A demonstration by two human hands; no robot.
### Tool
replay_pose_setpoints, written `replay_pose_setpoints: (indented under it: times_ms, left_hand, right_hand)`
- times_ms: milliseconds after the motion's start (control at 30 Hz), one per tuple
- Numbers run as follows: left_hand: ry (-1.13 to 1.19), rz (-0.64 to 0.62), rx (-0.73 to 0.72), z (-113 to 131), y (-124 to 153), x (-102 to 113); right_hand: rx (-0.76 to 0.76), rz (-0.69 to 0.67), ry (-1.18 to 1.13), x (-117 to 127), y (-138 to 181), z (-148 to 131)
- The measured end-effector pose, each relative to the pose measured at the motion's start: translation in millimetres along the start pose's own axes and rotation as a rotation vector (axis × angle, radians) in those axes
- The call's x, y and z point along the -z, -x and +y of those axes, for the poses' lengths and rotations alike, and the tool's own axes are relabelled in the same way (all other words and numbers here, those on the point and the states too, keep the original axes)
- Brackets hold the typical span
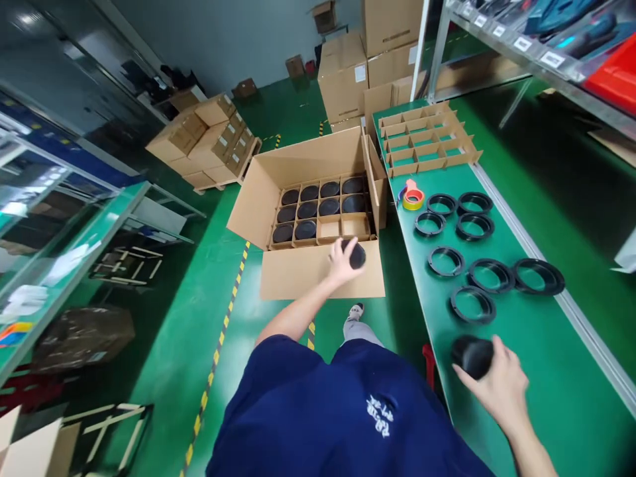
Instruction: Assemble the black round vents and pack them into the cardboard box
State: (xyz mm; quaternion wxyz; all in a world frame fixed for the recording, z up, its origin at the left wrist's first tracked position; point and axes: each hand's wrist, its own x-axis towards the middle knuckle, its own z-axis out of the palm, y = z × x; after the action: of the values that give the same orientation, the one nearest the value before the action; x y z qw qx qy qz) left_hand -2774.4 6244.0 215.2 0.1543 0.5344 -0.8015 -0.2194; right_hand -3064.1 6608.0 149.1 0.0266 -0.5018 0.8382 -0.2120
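My left hand (342, 265) grips a black round part (356, 256) above the near flap of an open carton (318, 159). Inside the carton, a cardboard grid holds several black round parts (328, 207). Two cells of its near row, at the right, show plain cardboard (328, 229). Over the green table at the right, my right hand (504, 387) has its fingers closed around another black, cup-like round part (472, 356), which is slightly blurred. Several black rings (491, 275) lie on the table beyond that hand.
A cardboard divider grid (427, 140) and rolls of coloured tape (413, 197) lie on the green table (541, 338). Stacked boxes (342, 79) stand behind the carton, more on a pallet (213, 139). A metal shelf (521, 50) overhangs the right. A striped line (218, 351) crosses the floor.
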Motion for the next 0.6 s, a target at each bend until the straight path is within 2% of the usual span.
replay_pose_setpoints:
  times_ms: [100,167,233,300,367,433,500,600]
  left_hand:
    - [-0.074,0.082,0.131,-57.4,-60.4,35.8]
    - [-0.101,0.071,0.144,-88.2,-99.5,46.8]
    - [-0.123,0.031,0.115,-113.4,-132.8,49.1]
    - [-0.140,-0.013,0.073,-133.4,-158.9,46.1]
    - [-0.152,-0.060,0.040,-148.6,-178.5,40.4]
    - [-0.163,-0.115,0.005,-159.8,-192.7,33.2]
    - [-0.187,-0.157,-0.042,-168.0,-201.0,25.0]
    - [-0.225,-0.184,-0.159,-177.4,-201.1,13.4]
  right_hand:
    - [0.351,-0.109,-0.083,-29.7,-100.8,-125.5]
    - [0.482,-0.158,-0.090,-59.5,-168.9,-208.2]
    - [0.499,-0.196,-0.054,-95.5,-235.3,-277.4]
    - [0.401,-0.239,0.013,-134.7,-295.5,-326.2]
    - [0.280,-0.287,0.090,-172.8,-343.6,-352.9]
    - [0.193,-0.347,0.163,-205.5,-374.7,-360.9]
    - [0.155,-0.427,0.215,-230.0,-387.5,-356.7]
    - [0.162,-0.539,0.236,-250.7,-382.2,-343.7]
